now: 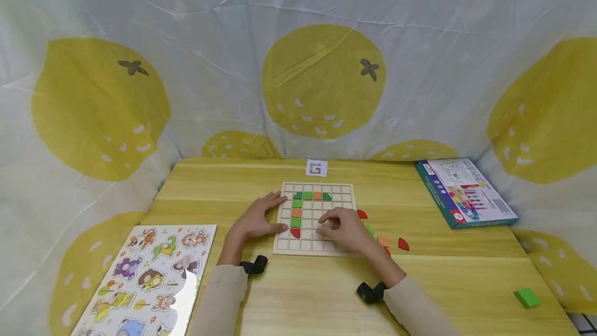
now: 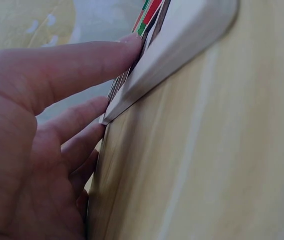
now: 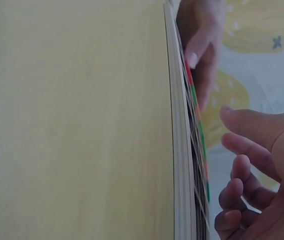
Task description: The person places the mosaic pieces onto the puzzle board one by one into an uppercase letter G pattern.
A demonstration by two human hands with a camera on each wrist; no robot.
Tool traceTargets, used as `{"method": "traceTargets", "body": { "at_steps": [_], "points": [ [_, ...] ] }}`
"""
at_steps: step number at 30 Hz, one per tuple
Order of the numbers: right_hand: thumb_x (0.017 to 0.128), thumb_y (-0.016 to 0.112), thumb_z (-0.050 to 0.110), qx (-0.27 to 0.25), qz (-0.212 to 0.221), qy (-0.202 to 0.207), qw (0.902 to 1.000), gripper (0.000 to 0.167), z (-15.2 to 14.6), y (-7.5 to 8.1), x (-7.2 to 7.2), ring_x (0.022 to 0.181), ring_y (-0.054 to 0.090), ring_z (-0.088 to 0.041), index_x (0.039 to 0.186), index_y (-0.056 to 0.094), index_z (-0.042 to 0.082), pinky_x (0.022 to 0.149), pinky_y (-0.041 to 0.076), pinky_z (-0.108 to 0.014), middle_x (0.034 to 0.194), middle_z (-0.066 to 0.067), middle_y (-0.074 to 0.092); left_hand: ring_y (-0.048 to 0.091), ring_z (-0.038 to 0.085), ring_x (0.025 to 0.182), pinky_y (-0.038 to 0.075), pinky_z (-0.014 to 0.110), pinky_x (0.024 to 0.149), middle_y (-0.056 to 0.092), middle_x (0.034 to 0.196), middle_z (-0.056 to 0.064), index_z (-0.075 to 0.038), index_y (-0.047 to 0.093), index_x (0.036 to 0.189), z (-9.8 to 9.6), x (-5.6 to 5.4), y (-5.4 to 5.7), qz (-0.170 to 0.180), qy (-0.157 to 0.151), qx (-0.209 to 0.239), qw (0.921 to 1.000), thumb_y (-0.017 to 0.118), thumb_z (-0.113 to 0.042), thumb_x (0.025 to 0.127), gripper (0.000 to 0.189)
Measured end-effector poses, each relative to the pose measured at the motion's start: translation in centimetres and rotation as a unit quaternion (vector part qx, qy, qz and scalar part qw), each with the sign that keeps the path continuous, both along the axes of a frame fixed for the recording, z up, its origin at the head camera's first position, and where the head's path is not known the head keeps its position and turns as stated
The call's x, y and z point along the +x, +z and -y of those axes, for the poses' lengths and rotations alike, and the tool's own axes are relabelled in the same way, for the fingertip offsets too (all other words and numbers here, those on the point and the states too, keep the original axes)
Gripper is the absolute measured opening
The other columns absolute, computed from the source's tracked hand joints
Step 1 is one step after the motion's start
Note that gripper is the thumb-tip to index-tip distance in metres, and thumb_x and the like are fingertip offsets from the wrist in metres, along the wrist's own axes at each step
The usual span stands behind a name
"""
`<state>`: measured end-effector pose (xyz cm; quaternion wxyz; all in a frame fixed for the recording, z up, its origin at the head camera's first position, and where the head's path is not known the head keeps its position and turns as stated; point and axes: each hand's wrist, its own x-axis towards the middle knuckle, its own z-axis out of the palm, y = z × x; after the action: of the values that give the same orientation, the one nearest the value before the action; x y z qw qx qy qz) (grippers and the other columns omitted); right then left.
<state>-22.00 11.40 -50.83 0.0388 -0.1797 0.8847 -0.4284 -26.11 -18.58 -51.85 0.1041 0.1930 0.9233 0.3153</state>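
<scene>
A pale wooden grid board (image 1: 317, 245) lies mid-table, with green, orange and red pieces set in a row near its top and down a left column. At the column's foot is a red quarter-round piece (image 1: 295, 233). My left hand (image 1: 257, 218) rests at the board's left edge; its thumb and extended fingers touch the rim in the left wrist view. Over the board's right half hovers my right hand (image 1: 346, 229). In the right wrist view its thumb and index finger are apart, the other fingers loosely bent, with nothing between them.
Loose red, green and orange pieces (image 1: 383, 241) lie right of the board, partly behind my right hand. A pattern card (image 1: 316, 168) sits beyond it. A box (image 1: 468, 191) stands back right, an animal puzzle (image 1: 154, 274) front left, a green block (image 1: 527, 297) near the right edge.
</scene>
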Motion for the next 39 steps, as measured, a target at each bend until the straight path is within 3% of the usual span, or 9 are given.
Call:
{"method": "traceTargets", "body": {
  "at_steps": [12, 22, 27, 35, 39],
  "points": [
    [0.089, 0.083, 0.025, 0.01, 0.005, -0.057, 0.9983, 0.021, -7.4, 0.1, 0.2, 0.07, 0.052, -0.015, 0.104, 0.079, 0.012, 0.06, 0.044, -0.023, 0.079, 0.001, 0.061, 0.019, 0.033, 0.16, 0.013, 0.057, 0.13, 0.029, 0.171, 0.005, -0.021, 0.045, 0.158, -0.1, 0.0, -0.1, 0.003, -0.006, -0.002, 1.0, 0.081, -0.044, 0.082, 0.087],
    [0.088, 0.083, 0.03, 0.06, 0.01, -0.079, 0.995, 0.028, -13.0, -0.4, 0.0, 0.075, 0.054, -0.017, 0.111, 0.078, 0.013, 0.061, 0.045, -0.022, 0.084, 0.0, 0.062, 0.017, 0.032, 0.16, 0.011, 0.057, 0.13, 0.027, 0.171, 0.004, -0.022, 0.044, 0.158, -0.1, -0.1, 0.1, 0.006, -0.008, 0.0, 1.0, 0.082, -0.042, 0.083, 0.086],
    [0.09, 0.081, 0.028, 0.07, 0.02, -0.055, 0.9958, 0.026, -13.9, -0.6, 0.2, 0.079, 0.056, -0.017, 0.113, 0.078, 0.014, 0.066, 0.048, -0.022, 0.089, 0.002, 0.065, 0.018, 0.034, 0.16, 0.012, 0.06, 0.129, 0.027, 0.171, 0.005, -0.021, 0.045, 0.158, -0.1, 0.0, 0.2, 0.011, -0.008, 0.002, 0.9999, 0.082, -0.042, 0.082, 0.087],
    [0.096, 0.073, 0.013, 0.075, 0.004, 0.031, 0.9967, 0.025, -13.4, -0.6, 0.0, 0.085, 0.054, -0.015, 0.12, 0.078, 0.016, 0.07, 0.046, -0.023, 0.096, 0.004, 0.065, 0.018, 0.033, 0.16, 0.013, 0.059, 0.13, 0.026, 0.171, 0.004, -0.022, 0.044, 0.158, -0.1, 0.0, 0.3, 0.008, -0.004, -0.001, 1.0, 0.081, -0.042, 0.082, 0.087],
    [0.097, 0.071, 0.013, 0.089, -0.005, 0.034, 0.9954, 0.025, -13.4, -0.7, -0.1, 0.084, 0.053, -0.014, 0.121, 0.077, 0.015, 0.07, 0.046, -0.023, 0.097, 0.003, 0.064, 0.017, 0.034, 0.16, 0.012, 0.06, 0.13, 0.026, 0.172, 0.004, -0.023, 0.044, 0.158, 0.0, 0.0, 0.4, 0.007, -0.005, -0.001, 1.0, 0.081, -0.042, 0.082, 0.087]
  ]
}}
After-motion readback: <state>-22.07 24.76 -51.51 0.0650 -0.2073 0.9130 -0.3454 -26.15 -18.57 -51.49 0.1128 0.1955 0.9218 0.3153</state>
